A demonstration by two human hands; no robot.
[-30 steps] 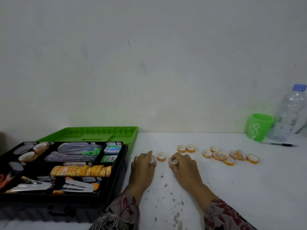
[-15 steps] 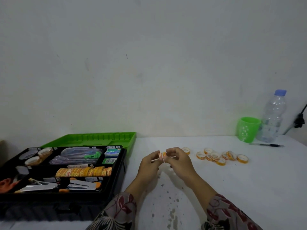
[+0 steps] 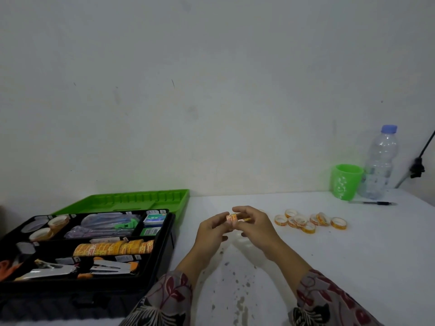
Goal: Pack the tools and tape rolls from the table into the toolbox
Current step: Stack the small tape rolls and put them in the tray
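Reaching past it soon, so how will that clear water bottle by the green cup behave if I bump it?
The water bottle looks mostly empty, so probably light. Tall and narrow, it would likely tip easily, then roll.

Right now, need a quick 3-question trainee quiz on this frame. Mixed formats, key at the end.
1. True or false: the pinched tape rolls are held by both the left hand and the right hand, above the table.
2. Where do the loose tape rolls lie? A) inside the green cup; B) on the table, to the right of the hands; C) on top of the bottle.
3. Fill in: the toolbox is open, and the row of orange rolls lies in its ____ compartment (back, middle or front).

Key: 1 true; 2 B; 3 middle.
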